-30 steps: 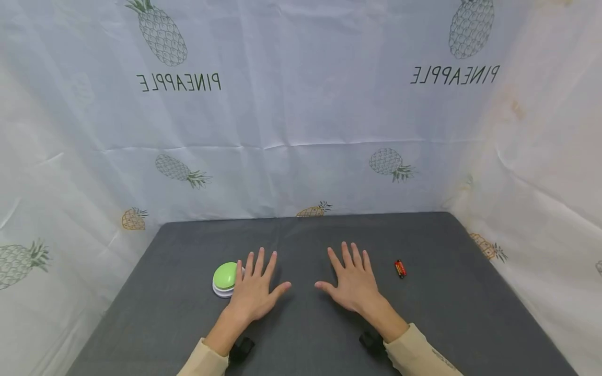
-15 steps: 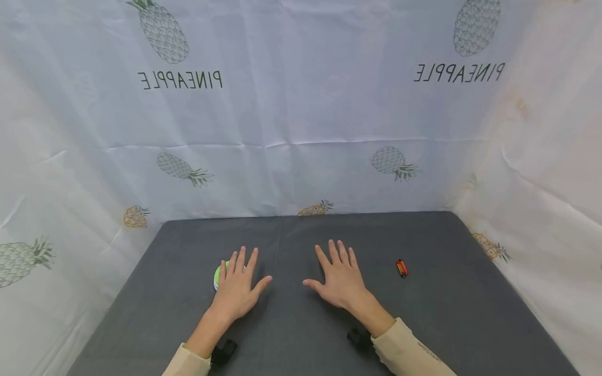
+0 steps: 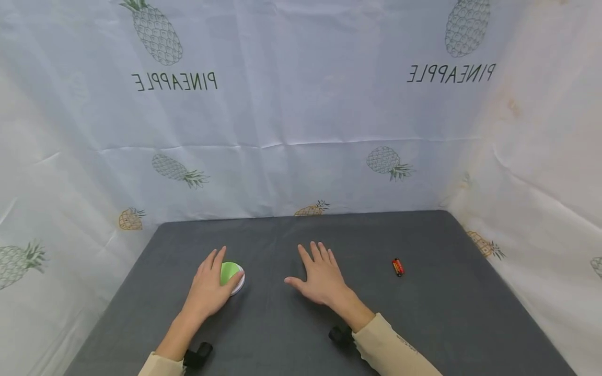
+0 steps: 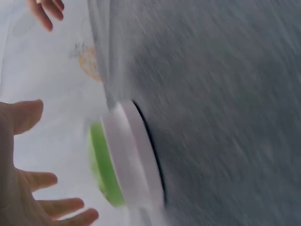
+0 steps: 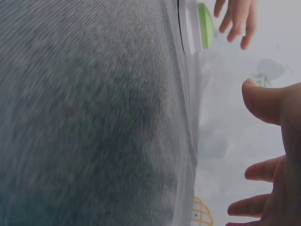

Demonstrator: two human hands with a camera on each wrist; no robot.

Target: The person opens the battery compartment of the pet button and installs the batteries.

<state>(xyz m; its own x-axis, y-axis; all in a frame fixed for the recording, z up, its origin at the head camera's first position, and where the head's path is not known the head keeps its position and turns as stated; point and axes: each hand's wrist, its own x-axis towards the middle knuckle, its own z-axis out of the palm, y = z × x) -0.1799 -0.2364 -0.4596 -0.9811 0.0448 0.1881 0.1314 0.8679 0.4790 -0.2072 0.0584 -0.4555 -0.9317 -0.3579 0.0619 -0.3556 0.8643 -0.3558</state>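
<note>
A round push button with a green dome and white base (image 3: pixel 229 271) sits on the table's left half, partly covered in the head view by my left hand (image 3: pixel 207 290). That hand hovers above it, thumb and fingers spread; in the left wrist view a gap shows between the fingers and the button's green top (image 4: pixel 104 165). My right hand (image 3: pixel 322 282) is held over the middle of the table with fingers spread and nothing in it. A small red battery (image 3: pixel 398 267) lies to the right, apart from both hands.
A dark grey cloth covers the table (image 3: pixel 282 334). White curtains (image 3: pixel 291 104) with pineapple prints hang behind it and at both sides. A black wrist device (image 3: pixel 340 336) is strapped under each forearm.
Both hands have moved left across the table. My left hand has passed over the button, which now shows between its thumb and fingers. The button and battery stay in place.
</note>
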